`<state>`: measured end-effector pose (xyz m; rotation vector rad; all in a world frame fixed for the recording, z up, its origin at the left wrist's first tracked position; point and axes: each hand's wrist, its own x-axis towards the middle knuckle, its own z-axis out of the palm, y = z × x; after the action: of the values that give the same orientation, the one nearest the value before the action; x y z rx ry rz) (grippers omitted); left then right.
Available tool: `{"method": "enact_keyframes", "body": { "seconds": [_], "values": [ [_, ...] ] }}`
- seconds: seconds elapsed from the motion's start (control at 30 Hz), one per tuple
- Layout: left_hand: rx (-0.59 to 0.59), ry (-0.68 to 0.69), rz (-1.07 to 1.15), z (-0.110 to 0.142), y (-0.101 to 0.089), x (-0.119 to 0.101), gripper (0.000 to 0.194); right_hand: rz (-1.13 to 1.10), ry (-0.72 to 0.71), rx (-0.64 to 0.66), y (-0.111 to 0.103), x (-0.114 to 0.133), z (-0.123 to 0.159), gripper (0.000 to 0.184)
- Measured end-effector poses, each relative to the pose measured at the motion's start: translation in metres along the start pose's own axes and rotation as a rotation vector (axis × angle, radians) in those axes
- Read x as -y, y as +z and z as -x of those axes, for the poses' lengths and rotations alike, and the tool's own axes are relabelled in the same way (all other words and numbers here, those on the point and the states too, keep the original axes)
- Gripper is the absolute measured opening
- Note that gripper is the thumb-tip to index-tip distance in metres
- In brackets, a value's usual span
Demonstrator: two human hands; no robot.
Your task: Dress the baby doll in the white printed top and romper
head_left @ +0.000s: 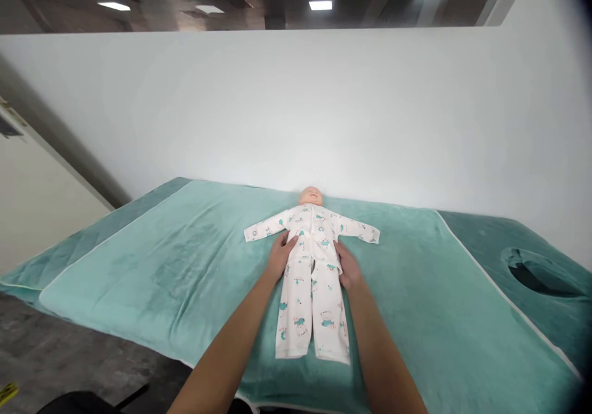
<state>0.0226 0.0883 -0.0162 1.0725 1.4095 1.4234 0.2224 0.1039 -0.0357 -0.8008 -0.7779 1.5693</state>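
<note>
A baby doll (pixel 311 196) lies on its back on a green bed cover, head toward the wall. It wears a white long-sleeved top (pixel 313 232) with small teal and pink animal prints. Matching trousers (pixel 298 315) stretch toward me, legs slightly apart, and no feet show at the cuffs. Both sleeves spread out to the sides. My left hand (pixel 280 255) grips the doll's left-of-picture side at the waist, fingertips on the top. At the opposite side of the waist, my right hand (pixel 349 266) holds the doll, its fingers partly hidden by the cloth.
The soft green cover (pixel 139 278) is spread over a massage bed (pixel 490 235) with a face hole (pixel 541 275) at the right. A white wall (pixel 296 105) stands directly behind. Grey floor (pixel 92 352) and a dark object (pixel 78 403) show at lower left.
</note>
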Motion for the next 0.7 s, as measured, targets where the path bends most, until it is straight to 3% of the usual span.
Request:
{"method": "enact_keyframes", "body": {
  "seconds": [0.27,0.5,0.6,0.7],
  "values": [
    [0.158,0.108,-0.002,-0.028,0.007,0.013,0.058,-0.119,0.045,-0.017,-0.006,0.001,-0.001,0.051],
    [-0.047,0.119,-0.266,-0.042,0.005,0.033,0.046,-0.073,0.052,-0.046,-0.004,0.000,-0.005,0.043],
    [-0.096,0.104,-0.351,-0.037,0.004,0.027,0.042,-0.006,0.019,-0.004,0.000,-0.002,-0.004,0.048],
    [-0.138,0.124,-0.395,-0.024,0.003,0.013,0.036,0.187,-0.116,0.048,0.001,-0.006,-0.003,0.056]
  ]
}}
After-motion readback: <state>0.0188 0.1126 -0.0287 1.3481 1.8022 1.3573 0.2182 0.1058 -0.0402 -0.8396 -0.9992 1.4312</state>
